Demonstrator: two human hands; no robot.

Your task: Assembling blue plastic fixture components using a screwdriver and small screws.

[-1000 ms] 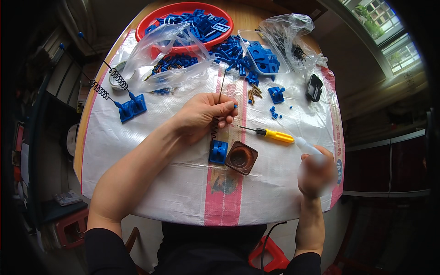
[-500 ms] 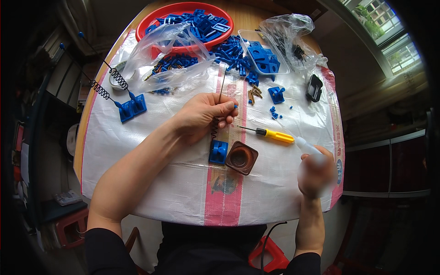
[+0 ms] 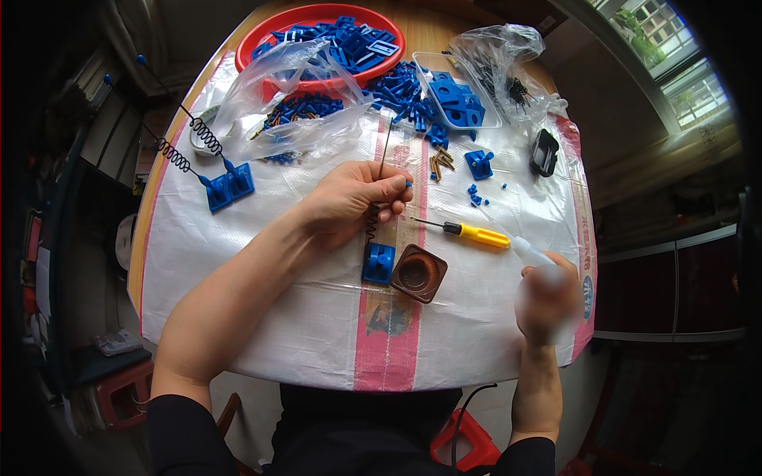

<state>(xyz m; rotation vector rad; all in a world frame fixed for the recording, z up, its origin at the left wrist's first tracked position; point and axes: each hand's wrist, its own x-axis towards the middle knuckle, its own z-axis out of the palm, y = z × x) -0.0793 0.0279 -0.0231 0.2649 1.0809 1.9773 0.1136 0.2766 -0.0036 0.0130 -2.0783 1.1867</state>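
- nothing's visibly shifted; work looks paused;
- left hand (image 3: pixel 357 194): grip pinching wire (image 3: pixel 386 147) and blue bead (image 3: pixel 409 185);
- right hand (image 3: pixel 548 305), 4 o'clock: grip around white bottle (image 3: pixel 533 254)

Blue base (image 3: pixel 379 262) and brown cup (image 3: pixel 420 274) obstruct; nearer white sheet (image 3: pixel 472 341) lies free

Plain, near-black shirt (image 3: pixel 349 432) close by table (image 3: pixel 435 24); matching dark sleeves (image 3: pixel 186 435) giving way to bare forearms (image 3: pixel 238 297). Left hand (image 3: pixel 361 198) bare; right hand (image 3: pixel 549 300) blurred, too smudged to tell much.

Bright window (image 3: pixel 649 40), dark red cabinets (image 3: pixel 635 292)
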